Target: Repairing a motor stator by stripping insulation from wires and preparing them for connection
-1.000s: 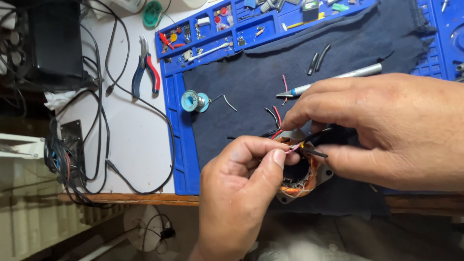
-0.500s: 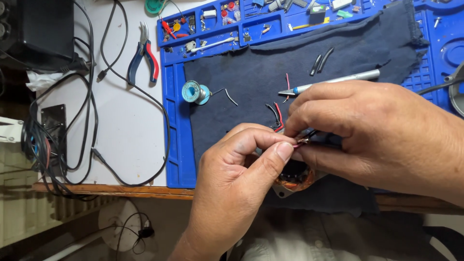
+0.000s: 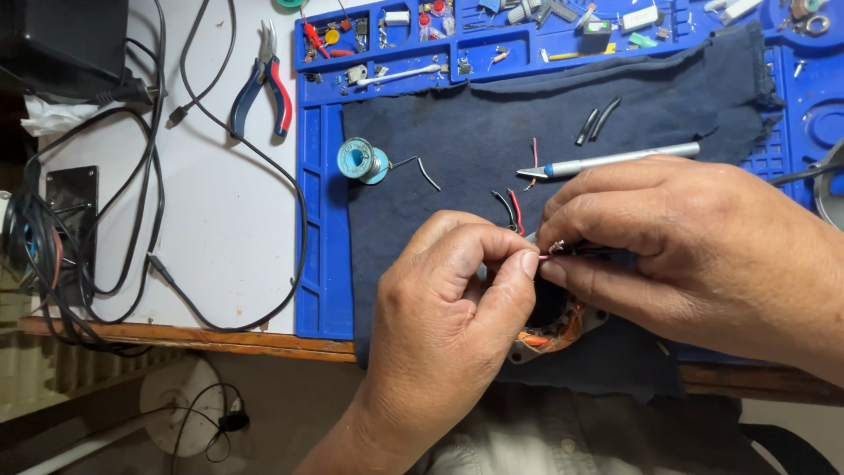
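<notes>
Left hand (image 3: 448, 308) is pinching the red wire (image 3: 547, 256) tip at frame centre, right hand (image 3: 694, 255) gripping the other end w/ thumb & forefinger. I'm seeing both hands closing in tighter vs. a sec ago, wire ends now meeting. Wrists are resting low over the motor (image 3: 554, 330) on the cloth (image 3: 457, 132).
</notes>
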